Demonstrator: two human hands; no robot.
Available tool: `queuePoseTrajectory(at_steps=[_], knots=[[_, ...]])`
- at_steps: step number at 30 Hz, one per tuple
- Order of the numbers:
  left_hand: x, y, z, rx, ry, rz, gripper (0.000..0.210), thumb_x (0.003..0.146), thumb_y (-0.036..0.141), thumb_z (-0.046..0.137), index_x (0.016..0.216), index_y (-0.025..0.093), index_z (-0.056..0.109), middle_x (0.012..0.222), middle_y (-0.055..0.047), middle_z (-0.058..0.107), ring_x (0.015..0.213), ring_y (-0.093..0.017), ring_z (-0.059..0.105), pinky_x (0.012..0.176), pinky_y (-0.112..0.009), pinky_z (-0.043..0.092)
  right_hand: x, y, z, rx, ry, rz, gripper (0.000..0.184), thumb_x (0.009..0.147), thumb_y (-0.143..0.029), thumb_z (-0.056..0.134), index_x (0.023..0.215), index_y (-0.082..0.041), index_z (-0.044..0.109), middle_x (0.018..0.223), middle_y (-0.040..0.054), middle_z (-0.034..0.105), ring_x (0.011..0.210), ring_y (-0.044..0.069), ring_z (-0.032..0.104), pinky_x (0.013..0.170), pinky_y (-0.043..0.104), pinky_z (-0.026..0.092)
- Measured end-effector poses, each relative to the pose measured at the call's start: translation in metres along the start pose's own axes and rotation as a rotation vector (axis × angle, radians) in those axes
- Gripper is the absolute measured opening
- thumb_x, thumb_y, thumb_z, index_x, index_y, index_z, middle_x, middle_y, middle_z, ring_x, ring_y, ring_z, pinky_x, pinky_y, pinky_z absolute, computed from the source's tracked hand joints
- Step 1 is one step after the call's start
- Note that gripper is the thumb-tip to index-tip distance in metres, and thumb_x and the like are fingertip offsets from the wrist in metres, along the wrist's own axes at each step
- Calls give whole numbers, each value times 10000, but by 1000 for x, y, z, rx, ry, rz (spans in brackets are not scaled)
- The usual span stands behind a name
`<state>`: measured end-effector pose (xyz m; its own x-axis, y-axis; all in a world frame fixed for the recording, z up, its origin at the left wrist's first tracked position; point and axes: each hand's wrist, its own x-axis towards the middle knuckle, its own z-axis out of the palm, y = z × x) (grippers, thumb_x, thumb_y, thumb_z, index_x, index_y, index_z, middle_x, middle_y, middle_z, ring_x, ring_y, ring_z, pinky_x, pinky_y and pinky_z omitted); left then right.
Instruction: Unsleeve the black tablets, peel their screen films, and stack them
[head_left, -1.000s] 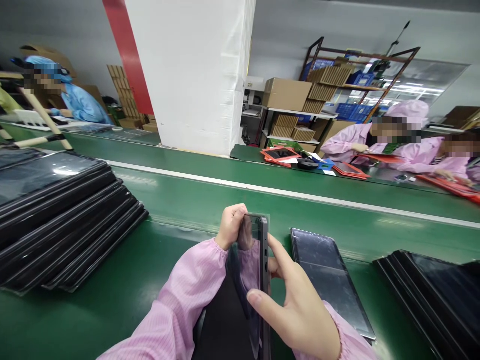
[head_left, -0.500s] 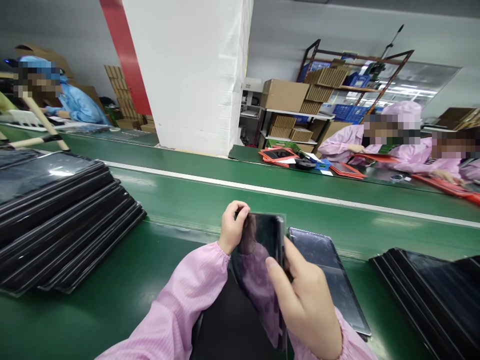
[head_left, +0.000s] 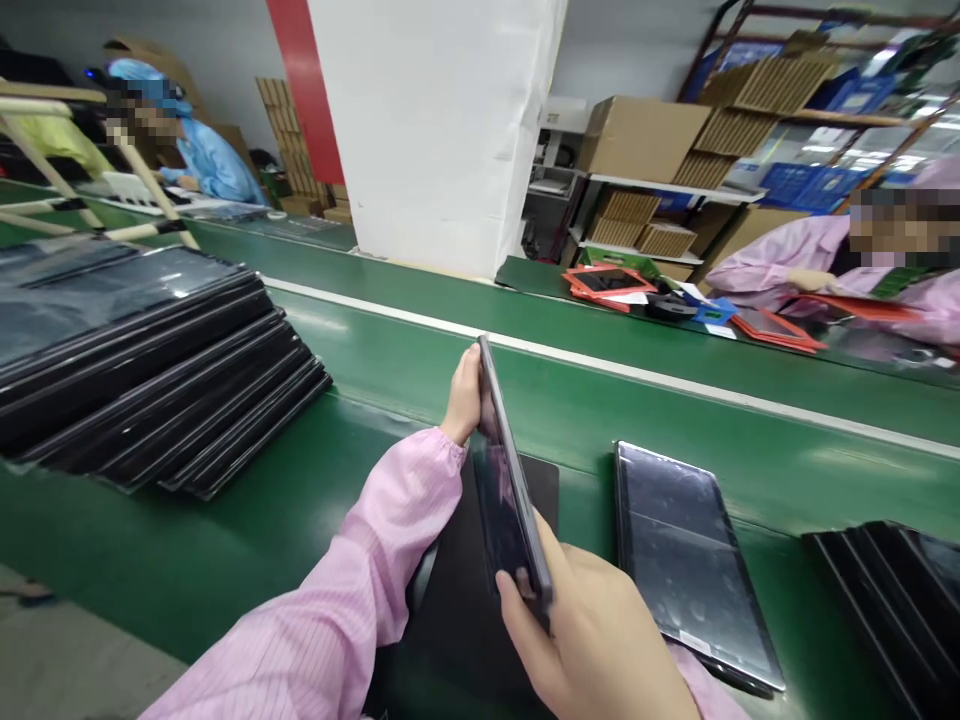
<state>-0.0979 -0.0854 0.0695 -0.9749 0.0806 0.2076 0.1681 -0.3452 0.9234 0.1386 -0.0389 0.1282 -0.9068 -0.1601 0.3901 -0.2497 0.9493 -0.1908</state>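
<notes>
A dark tablet [head_left: 504, 480] with a glossy screen is held up between my hands, turned nearly edge-on. My left hand [head_left: 463, 395] is closed at its far end, with part of the fingers hidden behind it. The near end is gripped by my right hand [head_left: 592, 620], thumb across the screen side and fingers behind the edge. Below the tablet lies a flat black pad [head_left: 465, 620]. Another tablet [head_left: 694, 560] rests screen up on the green bench, to the right of my right hand.
Tall leaning stacks of dark tablets stand at left [head_left: 180, 370] and at right [head_left: 892, 600]. A white strip [head_left: 600, 360] runs along the green bench [head_left: 360, 560]. Across it, a person in blue [head_left: 217, 165] and a person in pink [head_left: 787, 260] sit near red-framed items [head_left: 780, 328].
The tablet has turned from showing its screen to nearly edge-on, and my left hand has gone up with its far end. The view has swung left and slightly down.
</notes>
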Motion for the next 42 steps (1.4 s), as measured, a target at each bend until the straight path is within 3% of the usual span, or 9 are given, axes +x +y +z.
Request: queuePoseTrajectory(at_steps=[6, 15, 27, 35, 42], knots=[[2, 1, -11, 55, -126, 338, 515, 906, 722, 370, 757, 233, 434, 718, 15, 377, 656, -162, 396, 680, -293, 383, -6, 17, 8, -201, -232, -66, 298, 772, -214, 664, 1037, -99, 591, 516, -4, 625, 407, 240, 616, 381, 314, 358], [4, -4, -10, -18, -182, 355, 481, 932, 684, 365, 792, 231, 443, 723, 15, 345, 628, -162, 326, 627, -300, 327, 6, 26, 0, 7, -514, 80, 434, 702, -242, 809, 1071, -145, 602, 664, 5, 706, 583, 274, 707, 481, 310, 399], [2, -2, -8, -83, -194, 359, 491, 904, 711, 400, 786, 238, 454, 701, 14, 345, 606, -165, 332, 613, -307, 341, 9, 28, -13, 194, -610, 150, 675, 675, -470, 860, 1199, -130, 605, 884, 69, 742, 776, 302, 716, 658, 373, 521], [-5, 8, -5, -48, -227, 465, 477, 927, 685, 369, 793, 232, 434, 715, 9, 348, 652, -166, 374, 671, -312, 367, 10, 32, -21, 284, -654, 167, 490, 734, -535, 806, 1020, -166, 657, 957, 70, 729, 865, 285, 689, 715, 365, 512], [-17, 20, -3, 45, -231, 486, 517, 904, 735, 310, 801, 239, 413, 747, -5, 373, 697, -187, 401, 717, -330, 388, 12, 34, -24, 338, -641, 180, 296, 773, -436, 803, 873, -211, 639, 875, 5, 720, 832, 235, 673, 704, 325, 495]])
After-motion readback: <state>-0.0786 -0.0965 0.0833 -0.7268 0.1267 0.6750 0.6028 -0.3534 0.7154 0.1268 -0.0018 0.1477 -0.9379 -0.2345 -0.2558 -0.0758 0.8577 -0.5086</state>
